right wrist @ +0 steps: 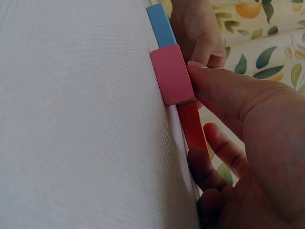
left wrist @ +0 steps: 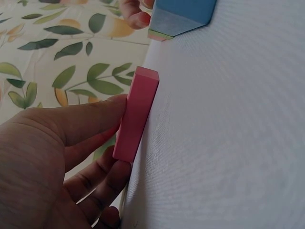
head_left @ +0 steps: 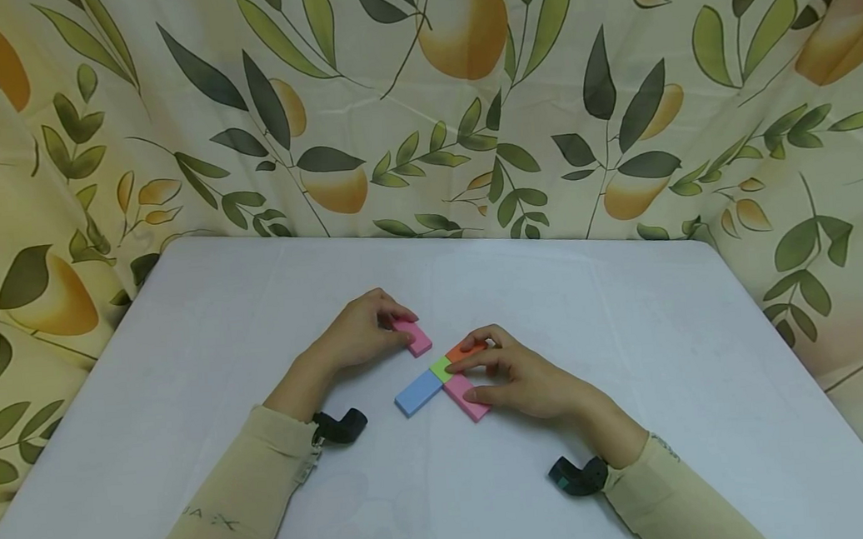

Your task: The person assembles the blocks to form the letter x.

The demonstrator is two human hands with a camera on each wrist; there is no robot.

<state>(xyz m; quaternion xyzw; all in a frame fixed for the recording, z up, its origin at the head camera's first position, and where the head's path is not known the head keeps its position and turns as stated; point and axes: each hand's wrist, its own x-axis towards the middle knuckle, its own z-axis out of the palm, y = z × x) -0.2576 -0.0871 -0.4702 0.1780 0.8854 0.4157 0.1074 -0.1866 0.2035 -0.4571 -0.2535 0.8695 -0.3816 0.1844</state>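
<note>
My left hand [head_left: 361,331] pinches a pink block [head_left: 415,338] between thumb and fingers; the left wrist view shows this pink block [left wrist: 137,114] standing on its narrow side or lying flat, I cannot tell which. Just right of it lie a blue block [head_left: 418,393], a small green block [head_left: 441,369] and an orange block [head_left: 466,351] in a slanting row. A second pink block [head_left: 467,397] juts toward me from the green one. Over this group spreads my right hand [head_left: 521,372], its thumb touching the second pink block [right wrist: 172,75], its fingers at the green and orange [right wrist: 193,126] blocks.
A white-covered table [head_left: 253,290] lies under both hands. Behind it and along the sides hangs a cloth [head_left: 361,116] printed with fruit and leaves. Black wrist cameras sit on both sleeves, the left one [head_left: 341,427] near the blue block.
</note>
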